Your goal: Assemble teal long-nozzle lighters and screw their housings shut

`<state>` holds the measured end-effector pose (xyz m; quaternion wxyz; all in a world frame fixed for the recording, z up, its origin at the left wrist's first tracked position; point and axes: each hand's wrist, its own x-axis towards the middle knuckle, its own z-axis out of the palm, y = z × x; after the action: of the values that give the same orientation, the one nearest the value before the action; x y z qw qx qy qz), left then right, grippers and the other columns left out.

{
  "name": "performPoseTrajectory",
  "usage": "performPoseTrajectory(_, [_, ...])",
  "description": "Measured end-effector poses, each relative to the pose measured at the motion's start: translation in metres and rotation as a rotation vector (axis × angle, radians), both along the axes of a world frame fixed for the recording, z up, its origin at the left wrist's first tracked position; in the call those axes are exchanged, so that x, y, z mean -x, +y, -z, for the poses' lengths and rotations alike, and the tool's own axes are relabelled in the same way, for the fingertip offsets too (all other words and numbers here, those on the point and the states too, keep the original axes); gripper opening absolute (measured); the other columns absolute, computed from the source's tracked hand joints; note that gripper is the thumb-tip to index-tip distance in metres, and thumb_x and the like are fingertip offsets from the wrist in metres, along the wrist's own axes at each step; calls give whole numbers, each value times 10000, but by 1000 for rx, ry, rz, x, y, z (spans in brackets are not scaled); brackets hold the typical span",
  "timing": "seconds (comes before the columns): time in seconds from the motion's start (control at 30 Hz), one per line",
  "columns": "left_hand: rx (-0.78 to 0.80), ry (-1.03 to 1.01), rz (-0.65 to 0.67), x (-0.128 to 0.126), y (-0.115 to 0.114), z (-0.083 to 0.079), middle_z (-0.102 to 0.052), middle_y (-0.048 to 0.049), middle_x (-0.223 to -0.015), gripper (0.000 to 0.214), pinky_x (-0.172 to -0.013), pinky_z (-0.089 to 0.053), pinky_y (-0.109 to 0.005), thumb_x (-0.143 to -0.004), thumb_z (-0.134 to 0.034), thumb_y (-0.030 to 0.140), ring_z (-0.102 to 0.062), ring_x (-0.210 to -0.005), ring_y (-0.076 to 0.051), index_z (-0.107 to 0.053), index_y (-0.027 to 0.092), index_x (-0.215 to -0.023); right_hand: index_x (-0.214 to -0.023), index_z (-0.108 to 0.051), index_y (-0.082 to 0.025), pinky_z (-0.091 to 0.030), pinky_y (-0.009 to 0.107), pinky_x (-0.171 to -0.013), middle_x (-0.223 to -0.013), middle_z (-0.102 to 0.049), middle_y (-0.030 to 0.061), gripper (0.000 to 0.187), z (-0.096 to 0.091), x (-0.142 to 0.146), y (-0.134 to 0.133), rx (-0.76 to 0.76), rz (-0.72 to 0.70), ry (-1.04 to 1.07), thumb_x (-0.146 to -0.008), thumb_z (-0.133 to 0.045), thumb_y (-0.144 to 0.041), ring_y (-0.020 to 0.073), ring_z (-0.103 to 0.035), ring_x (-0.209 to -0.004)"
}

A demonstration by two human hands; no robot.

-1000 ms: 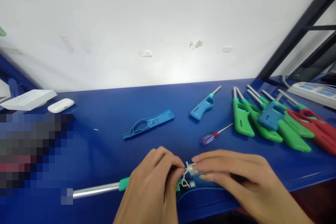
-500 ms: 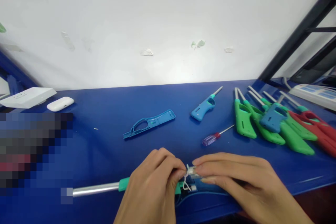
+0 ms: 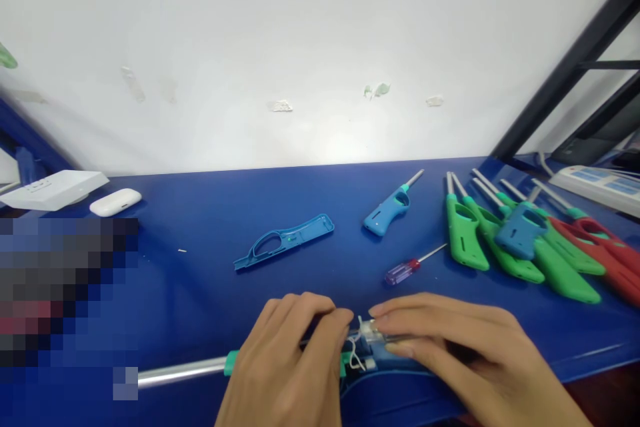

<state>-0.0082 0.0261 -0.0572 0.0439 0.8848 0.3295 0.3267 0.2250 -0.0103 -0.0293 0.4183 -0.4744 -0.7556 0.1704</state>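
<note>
between left hand (image 3: 290, 360) and right hand (image 3: 470, 347) holding it, an open blue lighter (image 3: 393, 361) shows white wire (image 3: 355, 349), blue table (image 3: 175, 300) under, white wall (image 3: 300, 27) behind.

I see a blue table (image 3: 200, 307); on it lie a white case (image 3: 115, 202), a blue plastic half-shell (image 3: 307, 232), one blue lighter (image 3: 384, 215), a screwdriver (image 3: 403, 272), and clustered green (image 3: 465, 237) and red lighters (image 3: 617, 260).
</note>
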Motion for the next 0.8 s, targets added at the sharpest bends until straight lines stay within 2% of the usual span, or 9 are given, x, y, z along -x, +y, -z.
performPoseTrajectory(0.17, [140,48,50,-1,6,-8,-712,-20,-939,276,-703,-604,-348,-1038,-474,79,-673,-792,-200,-705,230,-1044,-968,-852,-285,-606,98,-868,-999,-859,-27,133,0,1,1,-1,9,4,-978,-724,-254,134,-834,-881])
performPoseTrajectory(0.3, [242,6,94,-2,9,-12,-704,7,-895,277,-755,-602,-311,-1028,-489,60,-684,-794,-166,-702,232,-982,-989,-847,-286,-580,74,-892,-987,-860,-42,113,1,3,0,-10,22,19,-956,-753,-231,119,-833,-881])
performPoseTrajectory(0.43, [188,-33,75,-3,8,-9,-693,-4,-884,263,-721,-591,-323,-1029,-481,57,-664,-774,-177,-678,215,-960,-980,-822,-267,-585,71,-884,-983,-860,-46,85,2,3,-2,-38,23,14,-968,-747,-229,109,-832,-874])
performPoseTrajectory(0.6, [104,-49,76,-4,5,-3,-675,-23,-861,253,-684,-589,-356,-995,-488,16,-649,-738,-197,-646,192,-906,-1020,-799,-264,-592,87,-916,-1039,-855,-65,192,5,0,-3,-84,-50,-26,-981,-678,-120,100,-825,-940])
performPoseTrajectory(0.8, [65,-30,85,-6,4,-5,-691,-56,-867,263,-656,-589,-379,-945,-480,-8,-647,-741,-222,-670,171,-921,-1019,-787,-292,-606,102,-918,-1068,-848,-96,220,8,-3,-4,14,-66,20,-951,-717,-94,103,-823,-955])
